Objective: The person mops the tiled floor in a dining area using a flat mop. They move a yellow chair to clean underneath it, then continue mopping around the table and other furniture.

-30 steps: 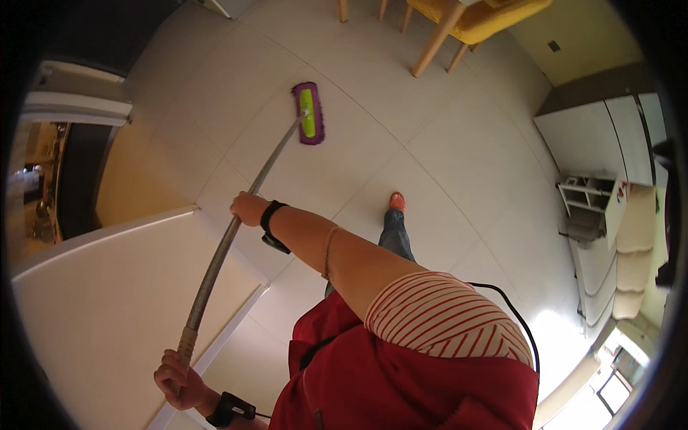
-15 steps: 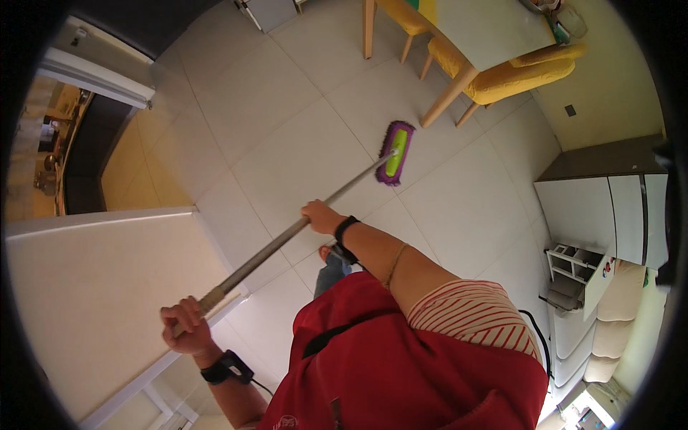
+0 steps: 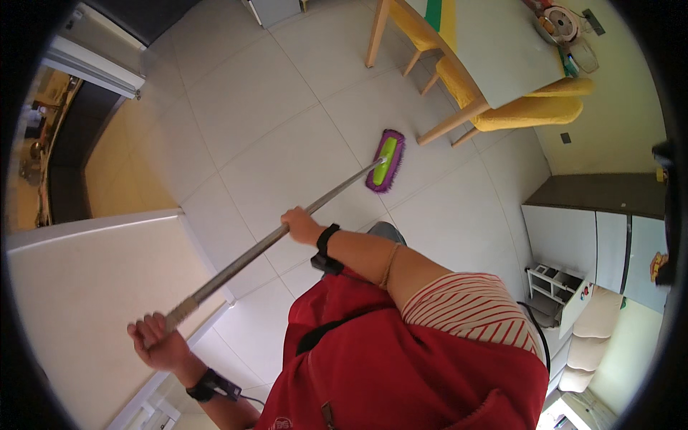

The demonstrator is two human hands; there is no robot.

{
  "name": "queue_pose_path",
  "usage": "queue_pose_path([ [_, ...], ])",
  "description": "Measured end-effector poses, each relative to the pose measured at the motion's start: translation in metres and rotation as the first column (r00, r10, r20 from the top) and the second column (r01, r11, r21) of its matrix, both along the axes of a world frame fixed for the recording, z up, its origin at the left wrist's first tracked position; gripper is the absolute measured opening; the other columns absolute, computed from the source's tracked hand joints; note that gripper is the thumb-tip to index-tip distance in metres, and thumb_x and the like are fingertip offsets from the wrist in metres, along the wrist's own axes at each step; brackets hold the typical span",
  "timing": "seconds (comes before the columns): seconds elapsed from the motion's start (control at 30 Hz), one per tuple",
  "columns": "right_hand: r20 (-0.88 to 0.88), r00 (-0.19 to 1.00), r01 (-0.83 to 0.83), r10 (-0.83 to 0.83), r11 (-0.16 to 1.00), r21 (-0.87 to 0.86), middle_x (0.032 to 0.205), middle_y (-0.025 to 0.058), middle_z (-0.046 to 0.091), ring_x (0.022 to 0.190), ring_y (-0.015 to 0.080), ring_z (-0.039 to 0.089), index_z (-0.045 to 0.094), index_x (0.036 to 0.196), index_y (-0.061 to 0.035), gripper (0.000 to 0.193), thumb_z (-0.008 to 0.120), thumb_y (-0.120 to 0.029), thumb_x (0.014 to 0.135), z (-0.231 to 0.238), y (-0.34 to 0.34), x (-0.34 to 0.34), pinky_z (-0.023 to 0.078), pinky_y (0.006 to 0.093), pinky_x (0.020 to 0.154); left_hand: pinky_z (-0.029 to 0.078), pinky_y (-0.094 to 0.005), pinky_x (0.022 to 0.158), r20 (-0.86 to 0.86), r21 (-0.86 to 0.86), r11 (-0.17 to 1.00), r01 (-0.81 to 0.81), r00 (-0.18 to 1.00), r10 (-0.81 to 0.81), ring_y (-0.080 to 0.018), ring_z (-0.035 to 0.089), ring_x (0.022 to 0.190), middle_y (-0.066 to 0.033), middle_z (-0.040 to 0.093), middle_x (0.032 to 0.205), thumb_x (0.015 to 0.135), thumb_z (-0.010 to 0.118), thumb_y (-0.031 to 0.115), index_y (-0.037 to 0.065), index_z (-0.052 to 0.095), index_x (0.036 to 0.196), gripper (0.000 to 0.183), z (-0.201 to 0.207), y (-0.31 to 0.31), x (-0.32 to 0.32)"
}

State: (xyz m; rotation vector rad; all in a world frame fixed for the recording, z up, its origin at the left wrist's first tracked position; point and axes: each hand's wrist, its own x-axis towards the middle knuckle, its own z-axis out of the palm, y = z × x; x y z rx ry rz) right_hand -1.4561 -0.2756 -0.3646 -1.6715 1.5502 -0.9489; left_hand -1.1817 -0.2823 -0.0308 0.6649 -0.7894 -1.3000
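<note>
A flat mop (image 3: pixel 254 252) slants across the view, with a long metal handle and a green head plate edged in purple fringe. Its mop head (image 3: pixel 385 161) lies flat on the pale tiled floor (image 3: pixel 287 154). My right hand (image 3: pixel 302 225) is closed round the middle of the handle. Lower left, my left hand (image 3: pixel 159 342) is curled at the handle's taped top end, which its fingers partly hide. Dark bands sit on both my wrists.
Right of the mop head stand a table (image 3: pixel 494 57) and yellow-covered chairs (image 3: pixel 527 113). A cabinet (image 3: pixel 562 229) and a small step stool (image 3: pixel 548 294) are along the right. A low partition wall (image 3: pixel 118 279) is at left, near a doorway to another room.
Both hands and the mop have moved left, the left hand also down. The mop head has slid slightly left and nearer. The view has shifted, showing more of the table.
</note>
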Motion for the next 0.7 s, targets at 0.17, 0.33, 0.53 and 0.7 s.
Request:
queue_pose_path([
  [0.17,0.156,0.986,-0.055,0.053,0.998,0.007,0.073,0.0118,0.057,0.078,0.0324,0.051,0.056,0.071,-0.0063,0.01,0.05,0.001,0.068,0.015,-0.049,-0.006,0.04,0.0408,0.074,0.026,-0.0223,0.046,0.05,-0.133,0.991,0.015,0.999,-0.008,-0.0075,0.025,0.042,0.0046,0.026,0.042,0.092,0.038,0.013,0.003,0.055,0.087,0.02,0.011,-0.036,-0.003],
  [0.33,0.288,0.957,0.002,0.015,0.998,-0.06,0.072,0.012,0.056,0.076,0.0329,0.049,0.055,0.072,-0.0063,0.015,0.047,0.004,0.065,0.008,-0.095,-0.119,0.038,0.0403,0.072,0.029,-0.0193,0.041,0.091,-0.206,0.966,0.159,0.986,-0.143,-0.0049,0.031,0.035,0.0052,0.037,0.041,0.087,0.044,0.014,0.002,0.055,0.092,0.017,0.011,-0.114,-0.114],
  [0.53,0.198,0.919,0.36,-0.341,0.931,-0.064,0.073,0.0129,0.057,0.076,0.0346,0.049,0.056,0.073,-0.0048,0.021,0.047,0.008,0.06,-0.015,-0.123,-0.31,0.036,0.0416,0.071,0.031,-0.0183,0.04,0.029,-0.226,0.894,0.387,0.92,-0.391,-0.0045,0.035,0.035,0.006,0.042,0.042,0.083,0.049,0.017,0.007,0.052,0.082,0.011,-0.029,-0.196,-0.303],
  [0.7,-0.038,0.904,0.425,-0.427,0.904,-0.046,0.075,0.0126,0.058,0.081,0.0339,0.051,0.056,0.073,-0.004,0.018,0.049,0.01,0.063,-0.051,-0.109,-0.396,0.04,0.0416,0.07,0.032,-0.0277,0.052,0.07,-0.116,0.873,0.473,0.881,-0.468,-0.0127,0.039,0.049,0.0018,0.039,0.046,0.083,0.044,0.022,0.008,0.045,0.07,0.019,-0.076,-0.181,-0.376],
])
